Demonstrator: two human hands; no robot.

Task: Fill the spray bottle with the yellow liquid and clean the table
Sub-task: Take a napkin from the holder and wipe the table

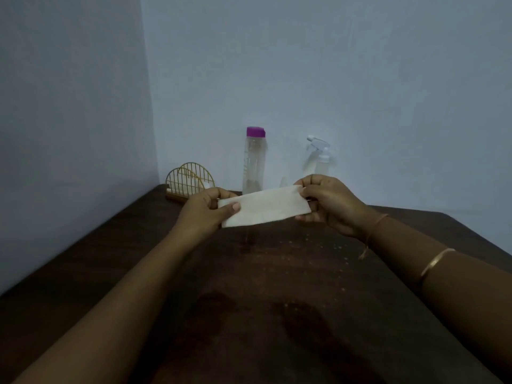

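folded paper napkin is held up over the middle of the table, left hand pinching one short end and right hand pinching the other. looks super light and floppy, probably tears once wet, so i'd keep it folded and grip the ends. spray bottle stands at the table's back edge; no label i can read, and the purple-capped bottle's print is too blurry.
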